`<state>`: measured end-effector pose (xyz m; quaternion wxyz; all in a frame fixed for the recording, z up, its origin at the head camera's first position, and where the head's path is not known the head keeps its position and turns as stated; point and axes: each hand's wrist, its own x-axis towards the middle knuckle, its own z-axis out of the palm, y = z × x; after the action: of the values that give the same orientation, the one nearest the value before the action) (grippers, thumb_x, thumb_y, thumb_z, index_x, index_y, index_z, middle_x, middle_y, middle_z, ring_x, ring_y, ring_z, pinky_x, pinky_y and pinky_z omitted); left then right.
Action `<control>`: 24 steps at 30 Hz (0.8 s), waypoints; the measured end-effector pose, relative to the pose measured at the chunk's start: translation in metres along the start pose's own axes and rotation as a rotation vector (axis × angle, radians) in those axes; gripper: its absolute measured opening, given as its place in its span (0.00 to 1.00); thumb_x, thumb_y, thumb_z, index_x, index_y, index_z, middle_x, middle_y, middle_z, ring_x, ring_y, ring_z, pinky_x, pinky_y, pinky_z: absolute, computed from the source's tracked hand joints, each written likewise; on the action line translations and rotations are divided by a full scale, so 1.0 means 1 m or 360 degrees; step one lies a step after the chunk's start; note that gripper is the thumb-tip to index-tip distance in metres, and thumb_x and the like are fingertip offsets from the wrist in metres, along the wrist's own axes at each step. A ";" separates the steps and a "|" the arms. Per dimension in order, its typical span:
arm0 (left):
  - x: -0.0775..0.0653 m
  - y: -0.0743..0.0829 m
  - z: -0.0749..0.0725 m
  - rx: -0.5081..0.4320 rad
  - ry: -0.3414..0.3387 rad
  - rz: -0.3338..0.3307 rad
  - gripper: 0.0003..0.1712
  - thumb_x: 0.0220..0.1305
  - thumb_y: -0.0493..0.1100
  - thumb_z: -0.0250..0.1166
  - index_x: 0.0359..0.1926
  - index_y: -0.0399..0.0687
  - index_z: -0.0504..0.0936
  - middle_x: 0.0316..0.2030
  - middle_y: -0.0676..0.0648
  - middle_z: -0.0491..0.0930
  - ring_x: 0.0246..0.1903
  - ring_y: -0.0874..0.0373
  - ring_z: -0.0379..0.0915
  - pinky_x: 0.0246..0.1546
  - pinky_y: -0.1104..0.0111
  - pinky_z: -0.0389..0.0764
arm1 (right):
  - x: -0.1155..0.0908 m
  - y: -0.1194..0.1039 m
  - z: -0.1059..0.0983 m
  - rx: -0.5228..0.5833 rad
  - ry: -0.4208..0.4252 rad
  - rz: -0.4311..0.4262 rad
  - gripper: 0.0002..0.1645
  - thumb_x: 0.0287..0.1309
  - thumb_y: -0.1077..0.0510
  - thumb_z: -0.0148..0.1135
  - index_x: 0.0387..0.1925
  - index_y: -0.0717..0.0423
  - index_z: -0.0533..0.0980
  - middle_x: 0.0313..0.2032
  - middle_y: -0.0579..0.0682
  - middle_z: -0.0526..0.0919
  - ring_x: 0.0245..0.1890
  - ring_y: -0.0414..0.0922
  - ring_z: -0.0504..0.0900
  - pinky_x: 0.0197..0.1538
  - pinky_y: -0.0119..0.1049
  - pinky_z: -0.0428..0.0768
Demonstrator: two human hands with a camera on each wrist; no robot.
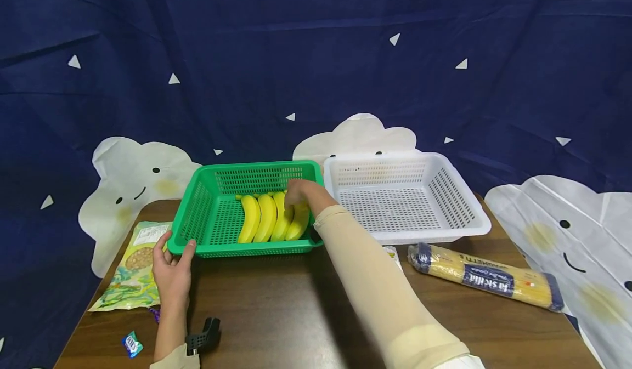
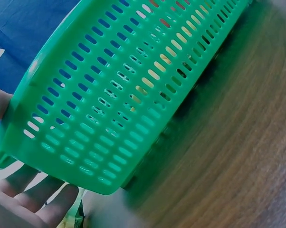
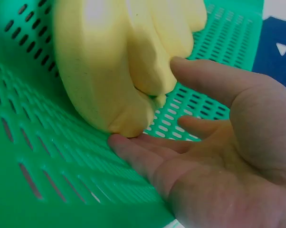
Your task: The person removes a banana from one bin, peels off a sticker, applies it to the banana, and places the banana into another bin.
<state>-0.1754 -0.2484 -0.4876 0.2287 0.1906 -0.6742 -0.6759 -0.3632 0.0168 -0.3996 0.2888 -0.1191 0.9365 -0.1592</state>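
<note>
A green plastic basket (image 1: 212, 251) stands at the left with several yellow bananas (image 1: 267, 218) side by side in its right half. My left hand (image 1: 173, 276) grips the basket's front left corner, thumb at the rim and fingers below it in the left wrist view. Inside the basket, my right hand (image 1: 303, 193) reaches to the rightmost banana (image 1: 298, 226). The right wrist view shows this hand (image 3: 219, 156) with thumb and fingers spread apart; a fingertip touches the end of the nearest banana (image 3: 95, 66), beside the basket wall.
To the right is a white basket (image 1: 434, 234), close beside the green one. In front of it lie a spaghetti pack (image 1: 486, 276) and a partly hidden packet (image 1: 393, 254). A yellow-green bag (image 1: 133, 276) and a small blue wrapper (image 1: 131, 344) lie at the left.
</note>
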 end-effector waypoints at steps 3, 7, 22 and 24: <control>-0.002 0.001 0.000 -0.0003 0.0025 0.0020 0.38 0.59 0.48 0.69 0.68 0.56 0.64 0.58 0.36 0.72 0.49 0.58 0.72 0.39 0.79 0.72 | 0.003 0.001 0.001 0.0028 -0.0076 0.0017 0.47 0.58 0.55 0.65 0.74 0.54 0.52 0.71 0.52 0.55 0.66 0.49 0.60 0.61 0.44 0.67; -0.002 0.002 0.001 -0.0009 0.0044 0.0020 0.38 0.58 0.48 0.70 0.68 0.56 0.65 0.58 0.36 0.72 0.49 0.58 0.73 0.39 0.80 0.73 | 0.003 -0.001 0.002 -0.0120 -0.0140 0.0004 0.52 0.58 0.54 0.65 0.75 0.54 0.45 0.74 0.53 0.45 0.70 0.50 0.52 0.64 0.43 0.63; -0.002 0.001 0.001 -0.0056 0.0054 -0.0023 0.40 0.56 0.47 0.72 0.68 0.54 0.66 0.59 0.38 0.72 0.51 0.56 0.72 0.39 0.79 0.73 | -0.001 -0.003 0.001 -0.0331 -0.0087 0.0026 0.47 0.57 0.53 0.66 0.72 0.60 0.53 0.70 0.57 0.57 0.61 0.49 0.65 0.60 0.40 0.68; -0.001 0.002 0.001 -0.0054 0.0053 -0.0029 0.41 0.55 0.47 0.72 0.68 0.54 0.65 0.60 0.38 0.72 0.52 0.55 0.72 0.39 0.80 0.73 | 0.001 -0.002 0.000 -0.0294 -0.0060 0.0020 0.44 0.57 0.57 0.65 0.70 0.60 0.57 0.68 0.57 0.60 0.58 0.50 0.68 0.56 0.40 0.71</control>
<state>-0.1750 -0.2465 -0.4857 0.2371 0.2041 -0.6569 -0.6860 -0.3638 0.0146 -0.3989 0.2951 -0.1424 0.9423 -0.0680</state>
